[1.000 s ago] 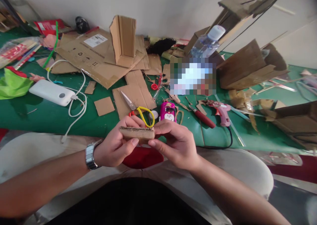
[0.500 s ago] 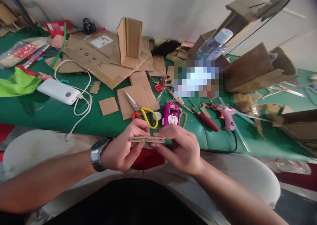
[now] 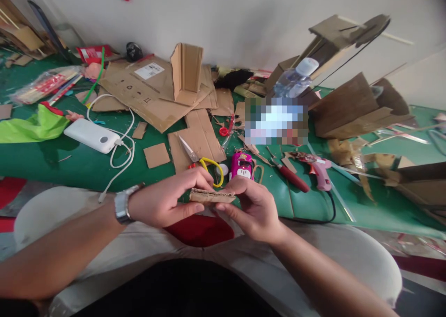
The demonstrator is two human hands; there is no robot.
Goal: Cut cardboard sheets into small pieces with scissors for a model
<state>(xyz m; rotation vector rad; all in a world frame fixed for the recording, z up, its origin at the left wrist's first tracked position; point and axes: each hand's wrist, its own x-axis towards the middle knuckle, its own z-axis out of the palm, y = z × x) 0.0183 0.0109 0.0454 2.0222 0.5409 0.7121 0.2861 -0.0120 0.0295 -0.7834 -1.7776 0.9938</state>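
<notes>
Between my hands is a small layered cardboard piece (image 3: 212, 196), held above my lap with its corrugated edge towards me. My left hand (image 3: 170, 198) grips its left end, thumb below and fingers behind. At the other end my right hand (image 3: 252, 209) pinches it between thumb and fingers. Just beyond my fingers lie scissors (image 3: 210, 168) with yellow and orange handles, partly hidden by my left hand. A pink toy car (image 3: 241, 165) sits behind my right hand. Beyond the scissors is a flat cardboard sheet (image 3: 198, 140), and a small cardboard square (image 3: 156, 155) lies to its left.
A red-handled tool (image 3: 292, 177) and a pink glue gun (image 3: 321, 172) lie on the green table (image 3: 139, 177) at right. A white power bank (image 3: 91, 135) with a cable is at left. Cardboard structures (image 3: 343, 108) and a plastic bottle (image 3: 294, 77) stand at the back right.
The cardboard piece has been tilted edge-on and partly back, shifting slightly right. Both hands keep hold of it. The camera view has shifted a little.
</notes>
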